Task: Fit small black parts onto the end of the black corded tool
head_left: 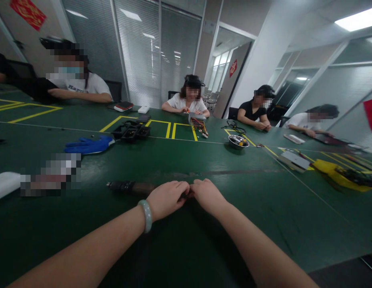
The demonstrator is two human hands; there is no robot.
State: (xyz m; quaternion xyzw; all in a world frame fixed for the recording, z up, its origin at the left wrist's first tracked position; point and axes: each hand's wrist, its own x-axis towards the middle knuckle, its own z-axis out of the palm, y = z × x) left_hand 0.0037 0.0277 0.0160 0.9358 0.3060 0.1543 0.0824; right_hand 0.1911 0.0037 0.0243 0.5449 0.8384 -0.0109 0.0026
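Note:
A pen-like electric screwdriver (135, 187) with a dark collar and brown body lies across the green table, its metal tip pointing left. Its right end disappears behind my left hand (168, 197), which wears a pale green bangle on the wrist. My right hand (207, 196) meets the left one fingertip to fingertip. Both hands have their fingers curled closed around a small dark brown piece, mostly hidden by them. Whether that piece is the screwdriver's tail end or a separate part, I cannot tell.
On my left lie a blue glove (90, 145), a blurred-out object and a white case (6, 185). Farther off are black trays (130, 131), a metal bowl (238, 142) of parts, a grey box (294, 160) and a yellow bundle (339, 174). Several people work across the table.

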